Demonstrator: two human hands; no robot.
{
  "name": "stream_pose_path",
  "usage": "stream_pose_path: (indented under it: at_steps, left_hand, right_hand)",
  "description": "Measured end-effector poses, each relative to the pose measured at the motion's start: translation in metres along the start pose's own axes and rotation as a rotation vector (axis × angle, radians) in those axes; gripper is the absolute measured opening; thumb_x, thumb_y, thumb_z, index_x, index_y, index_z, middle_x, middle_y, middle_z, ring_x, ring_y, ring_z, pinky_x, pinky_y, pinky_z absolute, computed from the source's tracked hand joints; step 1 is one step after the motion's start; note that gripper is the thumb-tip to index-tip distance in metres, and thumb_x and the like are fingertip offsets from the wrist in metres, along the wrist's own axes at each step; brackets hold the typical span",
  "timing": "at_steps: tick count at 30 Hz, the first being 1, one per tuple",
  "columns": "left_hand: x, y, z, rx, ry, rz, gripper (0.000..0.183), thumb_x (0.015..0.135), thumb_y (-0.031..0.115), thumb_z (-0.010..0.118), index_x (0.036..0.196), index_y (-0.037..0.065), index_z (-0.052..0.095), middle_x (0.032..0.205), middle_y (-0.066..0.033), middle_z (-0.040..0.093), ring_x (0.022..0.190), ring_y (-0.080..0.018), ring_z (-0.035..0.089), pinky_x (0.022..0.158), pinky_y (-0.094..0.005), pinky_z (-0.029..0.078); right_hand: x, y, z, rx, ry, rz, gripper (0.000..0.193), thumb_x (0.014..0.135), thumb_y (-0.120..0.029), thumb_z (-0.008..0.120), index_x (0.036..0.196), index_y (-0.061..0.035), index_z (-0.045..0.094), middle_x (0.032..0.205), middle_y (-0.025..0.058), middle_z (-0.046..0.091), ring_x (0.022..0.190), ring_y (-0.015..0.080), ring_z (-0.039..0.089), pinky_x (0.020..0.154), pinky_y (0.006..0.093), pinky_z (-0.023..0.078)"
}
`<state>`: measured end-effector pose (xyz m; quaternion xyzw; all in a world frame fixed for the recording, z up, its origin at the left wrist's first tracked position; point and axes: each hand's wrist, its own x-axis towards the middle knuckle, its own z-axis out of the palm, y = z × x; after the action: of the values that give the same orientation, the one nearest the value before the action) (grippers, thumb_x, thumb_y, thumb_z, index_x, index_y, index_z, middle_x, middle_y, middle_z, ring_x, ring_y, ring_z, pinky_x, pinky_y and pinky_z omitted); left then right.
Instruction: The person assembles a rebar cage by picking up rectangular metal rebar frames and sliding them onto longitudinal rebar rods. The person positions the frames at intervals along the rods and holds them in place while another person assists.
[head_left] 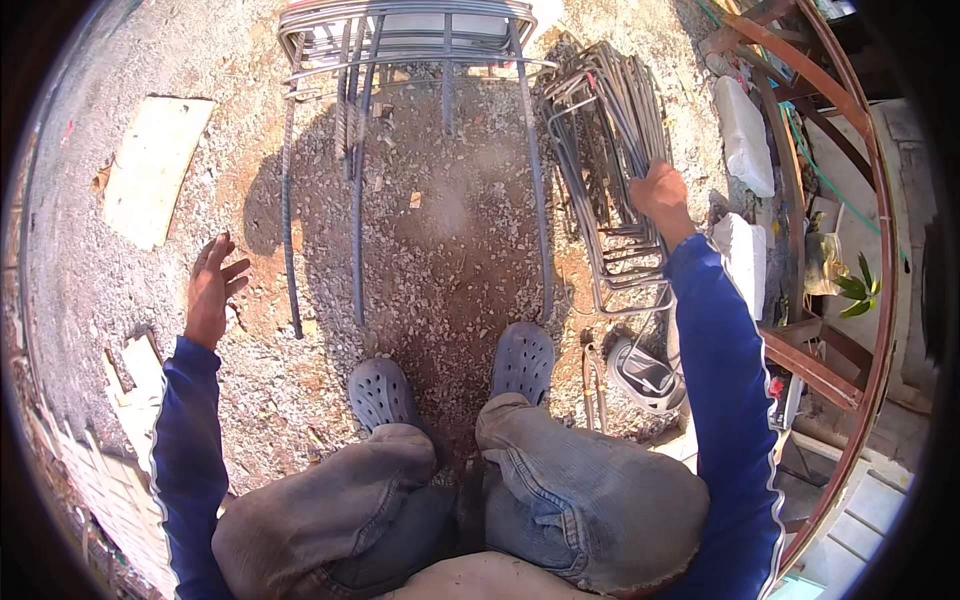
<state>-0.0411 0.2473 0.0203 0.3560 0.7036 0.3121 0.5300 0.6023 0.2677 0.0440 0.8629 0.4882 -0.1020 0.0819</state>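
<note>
My right hand [661,196] is closed on the right side of a stack of bent steel rebar stirrups [634,105]. Its fingertips are partly hidden, so how many stirrups it grips does not show. The rectangular frames overlap on the gravel at my right. My left hand [208,300] hangs over the gravel at the left, fingers apart, holding nothing. Ahead of me lies a rebar cage [410,32] of bundled stirrups, with long ribbed bars [358,230] reaching toward my feet.
Pliers-like cutters with two long handles [594,390] and a grey sandal [645,376] lie beside my right foot. White blocks [743,137] and a rusty metal frame [868,340] line the right side. A pale board [158,170] lies at the far left.
</note>
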Motion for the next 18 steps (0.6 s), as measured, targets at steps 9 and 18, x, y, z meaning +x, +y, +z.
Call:
stream_pose_path:
  at_steps: [9,18]
  left_hand:
    - [-0.011,0.005,-0.007,0.012,-0.048,0.078,0.072,0.099,0.052,0.049,0.149,0.001,0.036,0.146,-0.0163,0.045,0.124,-0.0308,0.055,0.103,-0.0411,0.044]
    - [-0.047,0.063,-0.013,-0.099,0.079,0.323,0.060,0.102,0.042,0.047,0.146,0.001,0.041,0.147,-0.0169,0.046,0.125,-0.0305,0.056,0.103,-0.0404,0.045]
  right_hand:
    - [-0.081,0.077,-0.062,0.348,0.185,-0.015,0.035,0.072,-0.023,0.062,0.092,0.0051,0.064,0.075,0.0251,0.066,0.070,0.0363,0.065,0.070,0.0416,0.051]
    - [-0.224,0.128,-0.189,0.837,0.354,-0.110,0.025,0.074,-0.008,0.059,0.098,0.0008,0.063,0.073,0.0042,0.059,0.057,0.0102,0.052,0.052,0.0249,0.042]
